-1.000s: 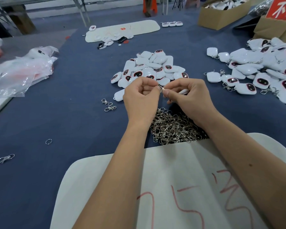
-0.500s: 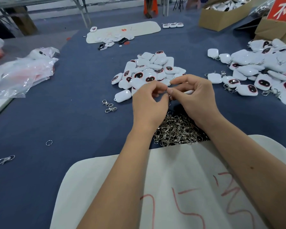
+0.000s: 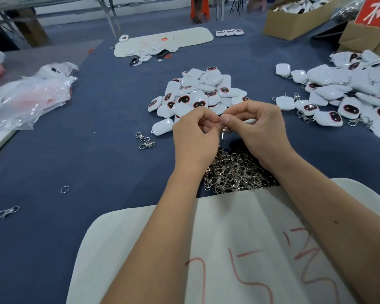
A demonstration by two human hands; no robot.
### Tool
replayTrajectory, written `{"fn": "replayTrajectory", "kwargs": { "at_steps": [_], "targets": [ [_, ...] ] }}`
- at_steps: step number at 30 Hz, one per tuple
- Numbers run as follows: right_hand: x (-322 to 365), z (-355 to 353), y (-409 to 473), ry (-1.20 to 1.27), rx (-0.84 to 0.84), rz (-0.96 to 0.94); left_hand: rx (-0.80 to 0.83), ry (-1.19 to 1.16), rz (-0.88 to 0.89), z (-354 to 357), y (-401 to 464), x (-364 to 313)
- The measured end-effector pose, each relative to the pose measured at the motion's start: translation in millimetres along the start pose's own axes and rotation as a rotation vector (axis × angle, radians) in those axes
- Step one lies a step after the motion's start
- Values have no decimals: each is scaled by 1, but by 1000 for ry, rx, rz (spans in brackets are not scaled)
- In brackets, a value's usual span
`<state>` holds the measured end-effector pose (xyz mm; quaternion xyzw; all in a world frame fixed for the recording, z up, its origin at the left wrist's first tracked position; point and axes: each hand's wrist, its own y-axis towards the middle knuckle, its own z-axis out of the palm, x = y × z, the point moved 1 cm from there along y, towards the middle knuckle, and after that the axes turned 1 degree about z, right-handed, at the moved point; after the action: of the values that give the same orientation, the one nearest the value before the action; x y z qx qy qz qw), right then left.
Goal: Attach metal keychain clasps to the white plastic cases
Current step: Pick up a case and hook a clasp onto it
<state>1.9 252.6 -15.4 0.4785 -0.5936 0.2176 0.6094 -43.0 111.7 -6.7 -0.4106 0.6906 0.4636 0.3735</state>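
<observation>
Clasp held between both my hands, mid-worktop.
My left hand (image 3: 195,132) and right hand (image 3: 255,126) pinch one small silver metal keychain clasp (image 3: 223,131) above the heap of loose metal clasps (image 3: 235,172); a white plastic case (image 3: 249,121) sits in my right fingers.

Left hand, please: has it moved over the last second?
Yes. The left hand has shifted slightly to the right, uncovering more of the lone white plastic case beside it.

L hand (image 3: 194,133) + R hand (image 3: 258,126) raised together, fingers curled, tips pinching, forearms converging.
</observation>
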Motion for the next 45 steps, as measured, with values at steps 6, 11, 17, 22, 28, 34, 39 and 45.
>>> {"fn": "replayTrajectory", "kwargs": {
  "at_steps": [6,11,17,22,28,34,39,45],
  "targets": [
    [2,-1,0,89,86,12,-18,30,-7,0,0,1],
    [-1,0,0,22,120,-31,-3,111,1,1,0,5],
    [-2,0,-1,-5,44,-28,20,125,95,-1,-1,3],
    [2,1,-4,-109,-6,-73,-4,227,201,-3,-2,1],
    [5,2,-6,-177,-34,-97,15,267,176,-2,-2,2],
    [7,1,-5,-190,-49,-117,47,201,124,1,-1,3],
    [8,0,-4,-88,36,-92,41,38,82,-1,0,-2],
    [9,-1,-3,-14,74,-73,91,-128,-13,-1,1,-1]
  ]
}}
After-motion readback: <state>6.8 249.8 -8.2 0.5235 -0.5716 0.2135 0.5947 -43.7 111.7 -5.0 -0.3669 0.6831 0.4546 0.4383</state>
